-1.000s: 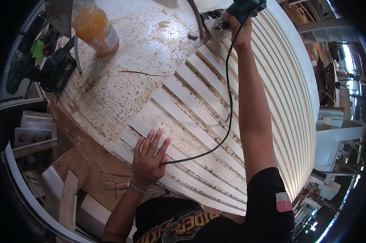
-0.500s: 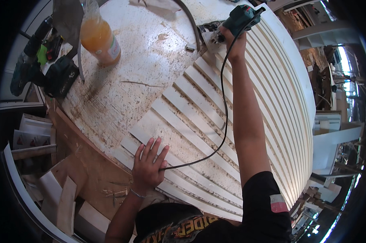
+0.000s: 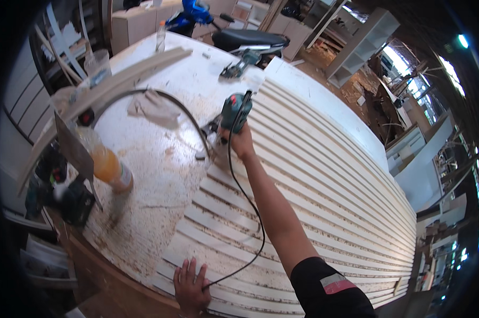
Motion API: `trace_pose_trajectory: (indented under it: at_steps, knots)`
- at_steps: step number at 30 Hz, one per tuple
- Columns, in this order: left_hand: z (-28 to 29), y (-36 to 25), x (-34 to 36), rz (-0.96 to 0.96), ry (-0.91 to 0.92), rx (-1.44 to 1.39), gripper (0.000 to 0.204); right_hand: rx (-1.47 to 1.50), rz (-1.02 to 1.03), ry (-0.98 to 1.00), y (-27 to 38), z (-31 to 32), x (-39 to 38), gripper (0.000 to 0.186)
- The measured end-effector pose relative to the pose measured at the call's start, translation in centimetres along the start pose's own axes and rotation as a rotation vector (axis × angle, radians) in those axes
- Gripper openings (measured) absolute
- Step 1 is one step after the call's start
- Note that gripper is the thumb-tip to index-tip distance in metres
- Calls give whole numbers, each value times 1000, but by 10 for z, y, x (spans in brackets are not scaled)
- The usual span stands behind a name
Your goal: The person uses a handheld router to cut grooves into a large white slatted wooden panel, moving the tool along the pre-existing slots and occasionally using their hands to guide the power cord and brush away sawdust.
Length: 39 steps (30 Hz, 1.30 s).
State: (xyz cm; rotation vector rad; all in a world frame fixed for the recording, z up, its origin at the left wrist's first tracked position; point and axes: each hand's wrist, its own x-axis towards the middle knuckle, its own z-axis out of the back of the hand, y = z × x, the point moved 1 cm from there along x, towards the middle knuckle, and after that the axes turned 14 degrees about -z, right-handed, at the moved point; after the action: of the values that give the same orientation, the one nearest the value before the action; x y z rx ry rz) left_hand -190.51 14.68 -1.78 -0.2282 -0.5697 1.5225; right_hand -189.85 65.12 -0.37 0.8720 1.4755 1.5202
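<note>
My right hand grips a green-and-black corded trim router at the cut ends of a slatted white panel. Its base rests by the slat ends, and my fingers are partly hidden behind the tool. A black cable loops from the router across the slats to my left hand. That hand lies flat near the panel's near left corner, fingers spread, the cable running in by the thumb. Brown dust and chips lie in the grooves.
Left of the panel, a bottle of orange liquid stands on the dusty white table, near dark cordless tools. Farther back are a cloth, a long curved strip and another green power tool. A motorbike stands beyond.
The view has tilted up and shifted, bringing the table's far end and the motorbike into sight. My right hand still holds the router at the slat ends; my left stays flat on the panel.
</note>
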Motion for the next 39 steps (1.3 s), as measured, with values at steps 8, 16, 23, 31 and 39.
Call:
trace_pose_trajectory:
  at_steps: [8,16,23,31,39]
  knots:
    - [15,-7,6,6,39,-35,57,-69,-58,-37,-6,3,-4,74]
    - [12,-6,3,-13,12,-35,54,-10,-83,8,0,-3,-16,77]
    - [11,-6,3,-21,14,-13,54,54,-79,24,-5,-4,-17,79]
    - [1,-5,-2,-41,-2,19,57,-24,-26,-44,-22,-2,5,68]
    - [3,-9,-2,-55,-20,5,54,-78,97,-124,50,-6,-8,71]
